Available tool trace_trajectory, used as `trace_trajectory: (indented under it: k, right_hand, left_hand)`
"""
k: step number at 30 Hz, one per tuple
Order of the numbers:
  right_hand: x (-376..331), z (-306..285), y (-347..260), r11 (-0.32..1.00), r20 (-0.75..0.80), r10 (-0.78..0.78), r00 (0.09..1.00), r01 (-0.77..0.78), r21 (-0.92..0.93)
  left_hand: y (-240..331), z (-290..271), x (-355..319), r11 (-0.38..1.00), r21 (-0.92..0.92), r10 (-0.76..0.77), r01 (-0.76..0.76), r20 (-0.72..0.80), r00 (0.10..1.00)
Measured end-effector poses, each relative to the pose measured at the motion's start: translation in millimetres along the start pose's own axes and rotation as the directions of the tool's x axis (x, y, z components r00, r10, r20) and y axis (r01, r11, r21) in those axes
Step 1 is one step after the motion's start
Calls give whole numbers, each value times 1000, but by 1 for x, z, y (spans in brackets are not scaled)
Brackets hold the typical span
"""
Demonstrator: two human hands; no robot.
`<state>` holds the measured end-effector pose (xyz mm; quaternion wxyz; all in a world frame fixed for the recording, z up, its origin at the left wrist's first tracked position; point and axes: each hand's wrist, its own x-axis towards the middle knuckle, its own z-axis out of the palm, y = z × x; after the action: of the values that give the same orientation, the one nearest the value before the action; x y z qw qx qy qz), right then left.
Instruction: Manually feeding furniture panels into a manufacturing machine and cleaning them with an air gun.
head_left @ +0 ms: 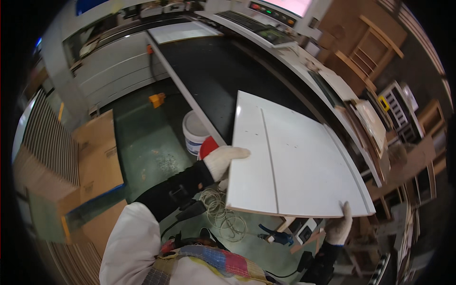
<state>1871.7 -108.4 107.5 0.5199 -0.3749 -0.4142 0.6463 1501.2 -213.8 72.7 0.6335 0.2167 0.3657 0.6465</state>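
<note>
Woodworking workshop: panel machine (213,71), wooden frames (365,52), stacked boards (47,137).

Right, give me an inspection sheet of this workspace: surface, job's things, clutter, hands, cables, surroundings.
Surface: long dark machine bed, bare where visible.
Job's things: white panel with a groove running along it, far end over the bed.
Clutter: white bucket on the green floor; cardboard sheets at left.
Hands: gloved left hand grips the panel's left edge; gloved right hand holds its near right corner.
Cables: coiled cord on the floor below the panel.
Surroundings: control console beyond the bed; wooden frames at right.
</note>
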Motion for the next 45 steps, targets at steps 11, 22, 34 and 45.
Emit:
trace_trajectory:
  k: [11, 22, 34, 45]
  right_hand:
    - [35, -11, -45, 955, 10, -296, 955, 296, 14]
    - [-18, 74, -67, 573, 312, -649, 694, 715, -400]
    - [-76, 160, -53, 931, -69, -352, 933, 357, 73]
    - [-46, 100, -53, 933, -32, -251, 968, 250, 260]
  left_hand:
    - [14, 21, -42, 968, -227, 114, -111, -3, 994]
    - [8, -55, -70, 985, 155, 77, -72, -27, 997]
    - [49, -67, -114, 929, -342, 151, -140, 6, 989]
    - [59, -48, -101, 849, -59, 512, -525, -150, 846]
